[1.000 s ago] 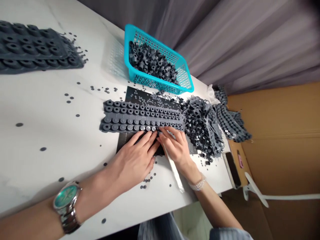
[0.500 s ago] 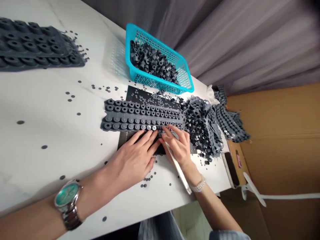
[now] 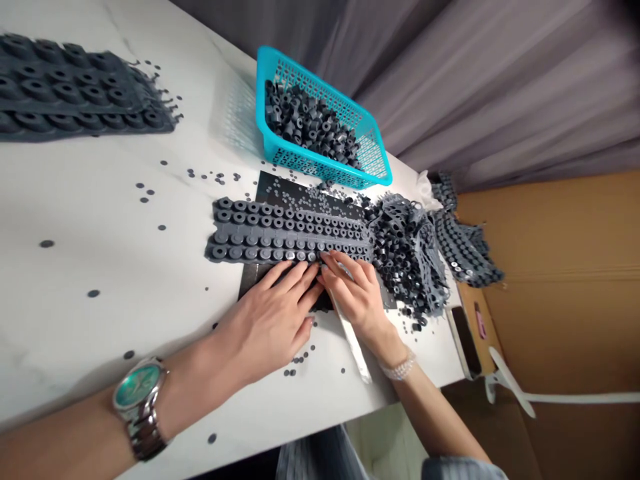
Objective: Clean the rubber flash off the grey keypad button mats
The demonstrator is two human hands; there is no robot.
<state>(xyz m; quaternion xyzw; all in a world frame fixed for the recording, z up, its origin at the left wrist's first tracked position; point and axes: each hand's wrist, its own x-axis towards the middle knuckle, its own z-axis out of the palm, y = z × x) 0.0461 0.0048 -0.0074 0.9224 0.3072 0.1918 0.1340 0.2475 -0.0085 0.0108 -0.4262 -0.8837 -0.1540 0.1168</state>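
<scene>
Rubber sheet (image 3: 296, 233) lay at twelve o'clock. My left hand (image 3: 270, 320) was spread by its edge; my right hand (image 3: 357, 295) pinched a white stick (image 3: 354, 345). Keeping the sheet flat seemed best.

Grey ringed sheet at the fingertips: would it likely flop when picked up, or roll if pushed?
The grey ringed sheet would probably flop somewhat, since similar-looking sheets at the right lie curved. It seems unlikely to roll, as it lies broad and flat; a push would more likely slide or buckle it.
</scene>
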